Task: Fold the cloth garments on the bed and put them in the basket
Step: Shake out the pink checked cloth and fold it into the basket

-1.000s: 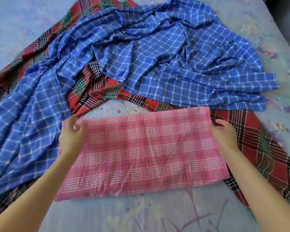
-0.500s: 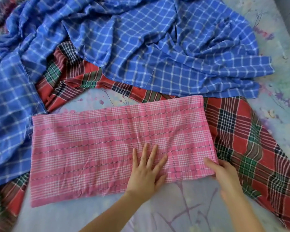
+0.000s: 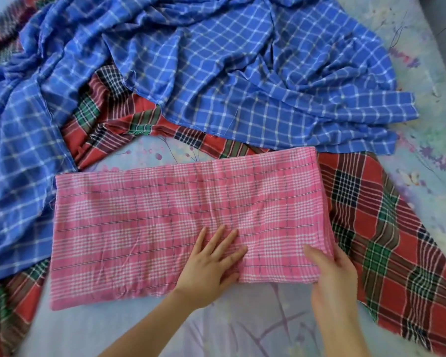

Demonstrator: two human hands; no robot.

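Pressing my flat left hand (image 3: 211, 264) as a fold anchor, my right hand (image 3: 331, 276) pinches the pink plaid folded cloth's (image 3: 165, 222) corner to lift it over.

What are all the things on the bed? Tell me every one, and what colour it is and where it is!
folded pink plaid cloth: one, pink with white and dark lines, flat in the middle near the person.
crumpled blue checked cloth: one, blue with white lines, spread unfolded across the far side and down the left.
red and green tartan cloth: one, red, green and black, lying under the blue cloth and under the pink cloth's right end, showing at the right and lower left.
pale floral bedsheet: one, light blue with purple and pink flowers, under everything.
left hand: one, pressed flat on the pink cloth, fingers spread.
right hand: one, gripping the pink cloth's near right corner.
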